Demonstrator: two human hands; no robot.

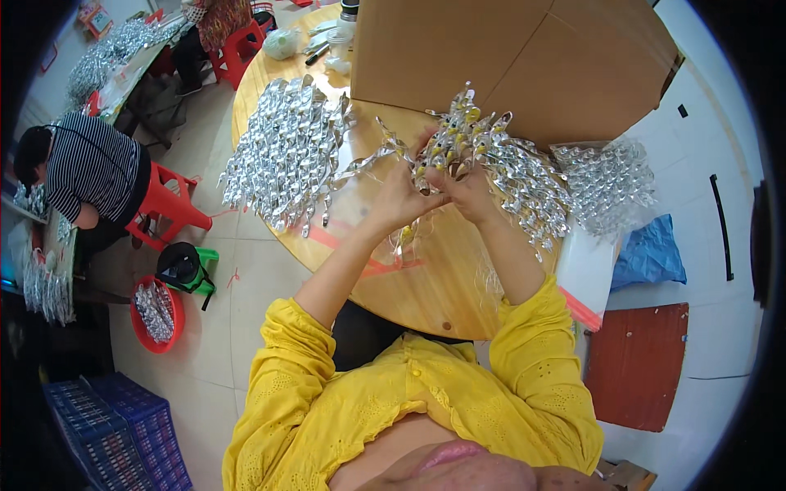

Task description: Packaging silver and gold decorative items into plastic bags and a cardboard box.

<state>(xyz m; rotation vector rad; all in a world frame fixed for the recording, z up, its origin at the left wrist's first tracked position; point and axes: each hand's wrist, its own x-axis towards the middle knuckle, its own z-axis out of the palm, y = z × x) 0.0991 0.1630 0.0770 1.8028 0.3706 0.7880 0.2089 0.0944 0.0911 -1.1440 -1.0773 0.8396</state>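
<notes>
the bunch of silver foil twists [458, 135] is shiny, crinkled metallic strip wound into spirals, with small yellow tips showing among the coils near the top. it stands raised above the round wooden table [426, 286], whose top is smooth, pale varnished wood with a strip of red tape across it. the left hand [401, 196] is closed around the lower part of the bunch, fingers curled in, with 1 loose spiral trailing off to the left of it. the right hand [471, 192] is pinched tight on the stems just beside the left, the 2 hands touching, so the bunch fans out directly above and between them.

to the left on the table lies a large heap of foil spirals [282, 151], the same glittering material, spread flat. to the right a second pile of spirals [536, 192] runs into a clear plastic bag of them [610, 184] (the film is wrinkled and glossy). behind stands a big plain cardboard box [508, 57], matte brown. on the tiled floor sit a red plastic stool [168, 204] and a red basin [155, 315] holding more foil pieces.
</notes>
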